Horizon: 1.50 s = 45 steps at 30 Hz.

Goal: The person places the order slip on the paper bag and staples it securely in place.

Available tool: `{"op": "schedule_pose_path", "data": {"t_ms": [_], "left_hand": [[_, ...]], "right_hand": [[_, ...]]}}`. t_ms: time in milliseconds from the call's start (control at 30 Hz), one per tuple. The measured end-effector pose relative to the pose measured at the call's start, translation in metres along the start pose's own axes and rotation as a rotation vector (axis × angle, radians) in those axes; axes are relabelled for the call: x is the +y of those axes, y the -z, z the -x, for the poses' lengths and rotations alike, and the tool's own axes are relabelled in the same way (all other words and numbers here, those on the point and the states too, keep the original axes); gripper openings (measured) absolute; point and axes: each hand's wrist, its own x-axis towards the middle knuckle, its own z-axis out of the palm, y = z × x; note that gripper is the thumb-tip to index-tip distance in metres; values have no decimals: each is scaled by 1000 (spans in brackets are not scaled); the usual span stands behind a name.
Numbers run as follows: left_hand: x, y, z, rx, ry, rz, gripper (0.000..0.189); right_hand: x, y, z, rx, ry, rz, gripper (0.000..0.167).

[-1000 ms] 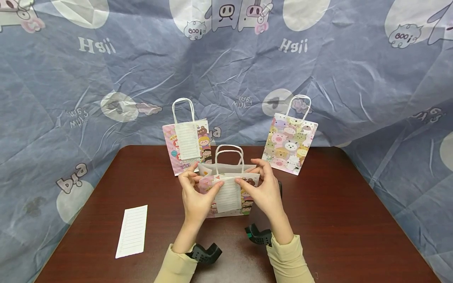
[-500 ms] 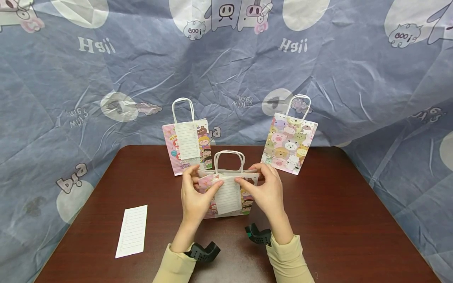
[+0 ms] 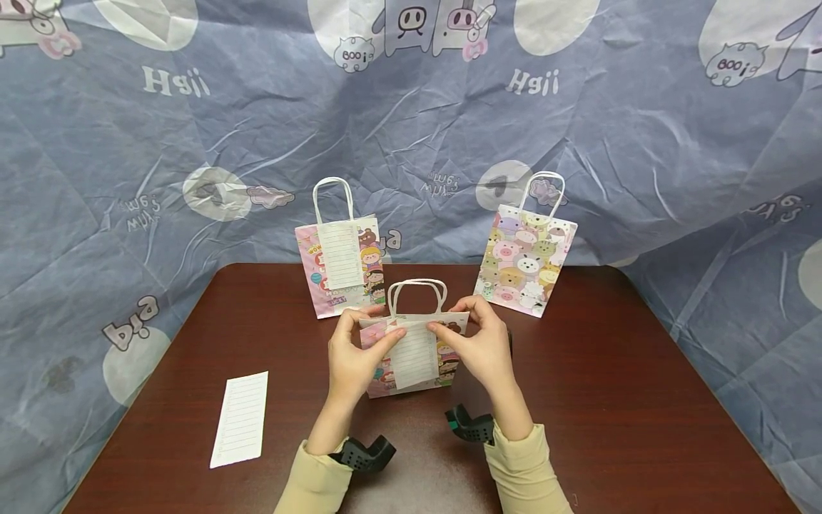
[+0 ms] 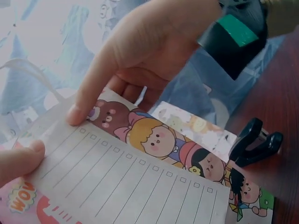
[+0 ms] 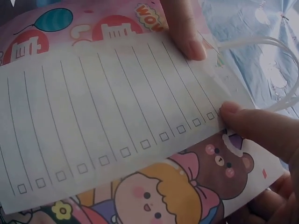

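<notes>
Both hands grip a small paper gift bag (image 3: 379, 382) with cartoon children on a pink and white front, in the middle of the table in the head view. A lined checklist sheet (image 3: 414, 357) lies against the bag's front. My left hand (image 3: 353, 360) has its thumb on the sheet's upper left, fingers behind the bag. On the upper right, the thumb of my right hand (image 3: 481, 346) presses near the sheet's corner; its fingers reach behind the bag's edge. The bag's mouth is flattened, and its white handles (image 3: 417, 285) stand up. Close-up, the right wrist view shows both thumbs on the sheet (image 5: 103, 116).
Behind, a matching gift bag (image 3: 372, 282) with a lined sheet on its front stands at left. An animal-print gift bag (image 3: 523, 260) stands at right. Another lined sheet (image 3: 240, 421) lies on the table's left. A black object (image 4: 254, 142) stands beyond the held bag.
The held bag's mouth has gone from spread apart to flattened, its back panel and handles dropping toward the front. Both thumbs stay on the sheet while the fingers behind have drawn in.
</notes>
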Motion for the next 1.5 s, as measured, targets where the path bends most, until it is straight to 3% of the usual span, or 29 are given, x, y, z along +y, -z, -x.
{"op": "schedule_pose_path", "data": {"t_ms": [100, 233, 333, 633, 867, 1100, 1333, 1500], "left_hand": [[14, 1, -1, -33, 77, 72, 35], [28, 4, -1, -48, 137, 42, 33], [28, 5, -2, -50, 137, 31, 30], [30, 5, -1, -49, 130, 7, 24], [32, 4, -1, -51, 144, -10, 24], [33, 2, -1, -52, 125, -36, 26], [23, 7, -2, -138, 146, 136, 28], [20, 8, -3, -136, 167, 178, 20]], "right_hand": [[-15, 4, 1, -33, -10, 10, 30], [-13, 6, 0, -78, 9, 43, 24], [3, 6, -1, -115, 48, 60, 22], [5, 7, -1, -189, 158, 68, 18], [0, 4, 0, -174, 237, 93, 19], [-5, 1, 1, -150, 225, 110, 17], [4, 0, 0, -158, 268, 111, 17], [5, 0, -1, -145, 290, 122, 17]]}}
